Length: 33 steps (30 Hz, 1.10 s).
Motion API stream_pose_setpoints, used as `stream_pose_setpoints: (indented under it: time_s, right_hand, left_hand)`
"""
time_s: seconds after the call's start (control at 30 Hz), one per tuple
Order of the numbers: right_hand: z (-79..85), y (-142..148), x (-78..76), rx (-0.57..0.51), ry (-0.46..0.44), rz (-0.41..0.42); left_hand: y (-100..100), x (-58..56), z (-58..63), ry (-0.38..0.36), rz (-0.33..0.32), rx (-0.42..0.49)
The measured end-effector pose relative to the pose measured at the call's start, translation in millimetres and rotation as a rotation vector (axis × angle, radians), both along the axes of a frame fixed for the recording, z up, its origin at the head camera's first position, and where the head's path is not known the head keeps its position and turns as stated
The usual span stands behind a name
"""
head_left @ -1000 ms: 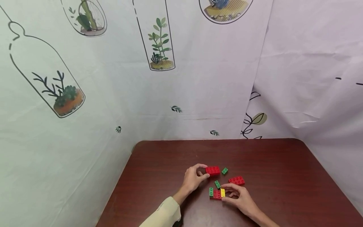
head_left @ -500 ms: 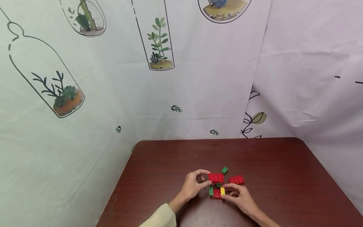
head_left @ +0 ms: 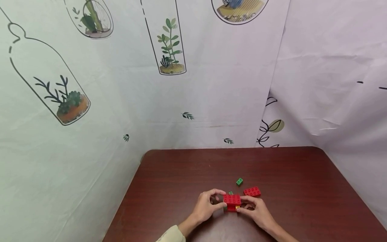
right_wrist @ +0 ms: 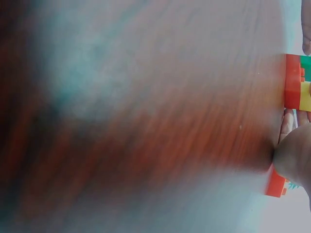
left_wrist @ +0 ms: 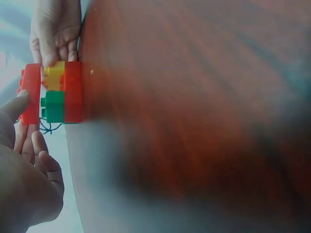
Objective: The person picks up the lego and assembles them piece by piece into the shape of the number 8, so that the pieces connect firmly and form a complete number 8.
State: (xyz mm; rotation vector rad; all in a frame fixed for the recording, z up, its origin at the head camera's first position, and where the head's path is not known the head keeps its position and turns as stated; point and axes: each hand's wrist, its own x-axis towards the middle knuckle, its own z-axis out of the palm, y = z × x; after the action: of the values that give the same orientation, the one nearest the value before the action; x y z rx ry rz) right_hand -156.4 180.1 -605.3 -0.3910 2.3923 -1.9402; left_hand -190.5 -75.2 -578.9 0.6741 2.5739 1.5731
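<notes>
In the head view, my left hand (head_left: 206, 205) pinches a red eight-stud toy brick (head_left: 232, 199) by its left end. It hovers just over a lower red brick (head_left: 231, 208), which carries a green brick (left_wrist: 55, 107) on its left end and a yellow brick (left_wrist: 54, 75) on its right. A narrow gap between the upper brick and the studs shows in the left wrist view. My right hand (head_left: 256, 209) holds the stack at the yellow brick end, thumb on the yellow brick. The upper brick hides most of the stack in the head view.
Behind the stack, a small green brick (head_left: 231, 193) is partly hidden. Another green brick (head_left: 239, 182) lies farther back, and a spare red brick (head_left: 252, 192) sits just beyond my right hand. The brown table (head_left: 181, 168) ends at a printed white cloth (head_left: 199, 101).
My left hand has brought the red brick from the table behind toward me and slightly right, over the green and yellow bricks. My right hand has stayed at the stack.
</notes>
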Motion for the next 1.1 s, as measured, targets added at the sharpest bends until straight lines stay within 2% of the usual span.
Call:
stream_pose_setpoints:
  time_s: [0.23,0.37,0.7,0.97,1.1]
  right_hand:
    - [-2.7,0,-1.4,-0.006,0.039,0.008]
    - [-4.2,1,-1.8,-0.001,0.039,0.004]
    - [-5.2,1,-2.1,-0.005,0.042,0.003]
    - [-6.0,1,-2.3,0.010,0.059,-0.002]
    - [-5.5,1,-2.3,0.018,0.057,-0.005]
  left_hand:
    - [-2,4.3,-7.5,0.010,0.007,0.035]
    - [-3,5.5,-8.8,0.035,0.018,0.036]
    - [-3,7.4,-11.7,0.043,0.021,0.033]
    - [-3,7.3,-15.4,0.110,0.024,0.014]
    - [-3,7.5,-17.0,0.120,0.031,0.016]
